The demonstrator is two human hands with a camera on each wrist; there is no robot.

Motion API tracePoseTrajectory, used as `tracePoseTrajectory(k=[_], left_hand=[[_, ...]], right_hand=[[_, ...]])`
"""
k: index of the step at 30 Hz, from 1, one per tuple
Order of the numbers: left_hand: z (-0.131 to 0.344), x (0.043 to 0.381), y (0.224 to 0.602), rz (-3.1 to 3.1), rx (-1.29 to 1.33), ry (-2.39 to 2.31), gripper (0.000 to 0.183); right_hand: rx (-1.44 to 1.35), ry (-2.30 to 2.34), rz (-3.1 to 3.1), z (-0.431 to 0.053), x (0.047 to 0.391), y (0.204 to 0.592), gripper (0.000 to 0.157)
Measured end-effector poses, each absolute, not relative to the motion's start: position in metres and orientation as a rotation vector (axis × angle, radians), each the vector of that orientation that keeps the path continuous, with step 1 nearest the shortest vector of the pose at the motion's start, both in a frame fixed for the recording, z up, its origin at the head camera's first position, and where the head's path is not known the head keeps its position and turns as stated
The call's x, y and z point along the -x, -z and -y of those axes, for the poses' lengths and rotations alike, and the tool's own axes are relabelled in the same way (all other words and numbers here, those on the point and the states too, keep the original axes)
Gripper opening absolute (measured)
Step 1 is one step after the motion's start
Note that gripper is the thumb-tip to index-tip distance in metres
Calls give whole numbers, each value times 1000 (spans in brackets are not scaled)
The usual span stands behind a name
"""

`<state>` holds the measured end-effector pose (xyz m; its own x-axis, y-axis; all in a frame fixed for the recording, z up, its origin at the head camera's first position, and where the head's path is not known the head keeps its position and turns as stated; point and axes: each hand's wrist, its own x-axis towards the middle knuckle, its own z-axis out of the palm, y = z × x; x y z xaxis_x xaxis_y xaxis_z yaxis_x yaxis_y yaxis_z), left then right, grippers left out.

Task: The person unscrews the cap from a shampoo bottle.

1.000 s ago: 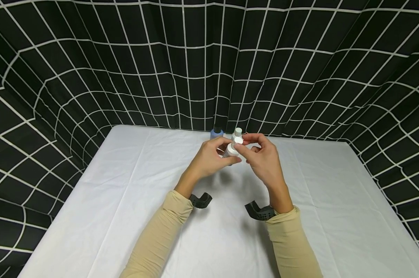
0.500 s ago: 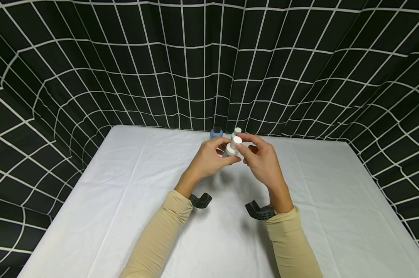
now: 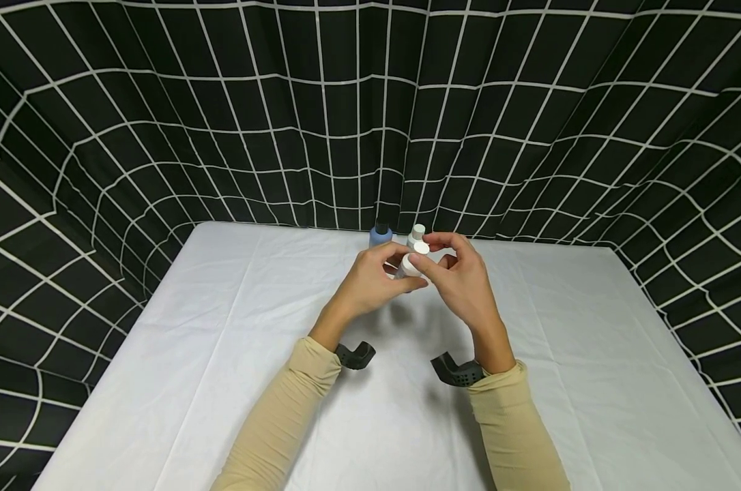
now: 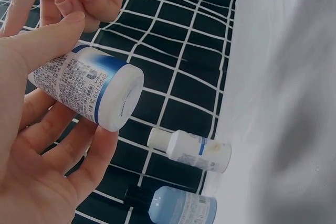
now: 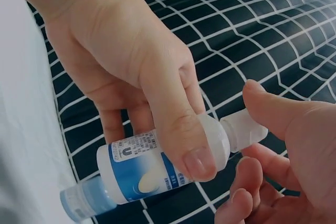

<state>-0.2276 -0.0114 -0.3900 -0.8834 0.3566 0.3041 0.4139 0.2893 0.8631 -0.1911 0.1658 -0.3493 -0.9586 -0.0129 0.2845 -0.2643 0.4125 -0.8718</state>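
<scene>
My left hand [image 3: 370, 276] holds a white bottle [image 5: 139, 169] with a blue label, tilted, above the table. In the left wrist view, its base faces the camera and printed text covers the label. My right hand [image 3: 462, 273] has its thumb and index finger around the white cap [image 5: 244, 129] of that bottle. The other right-hand fingers are bent near the bottle's neck. Beyond the hands stand a blue bottle [image 4: 181, 205] with a black cap and a smaller white bottle [image 4: 199, 150] with a pale cap.
A white cloth covers the table [image 3: 223, 382]. At the back and sides hangs a black curtain [image 3: 272, 136] with a white grid. Both wrists wear dark camera mounts, such as the bracket [image 3: 355, 356] on the left.
The right thumb and fingers have shifted around the cap, with the index finger moving forward, then back to the right. My left hand keeps the bottle in nearly the same place.
</scene>
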Motion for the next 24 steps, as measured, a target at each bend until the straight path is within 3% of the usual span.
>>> tracePoseTrajectory(k=[12, 24], left_hand=[[14, 229, 388, 2484, 718, 1668, 40], [15, 229, 388, 2473, 757, 1680, 39]], right_hand=[[-391, -1587, 2410, -163, 191, 351, 32], [-375, -1542, 2433, -161, 190, 349, 40]])
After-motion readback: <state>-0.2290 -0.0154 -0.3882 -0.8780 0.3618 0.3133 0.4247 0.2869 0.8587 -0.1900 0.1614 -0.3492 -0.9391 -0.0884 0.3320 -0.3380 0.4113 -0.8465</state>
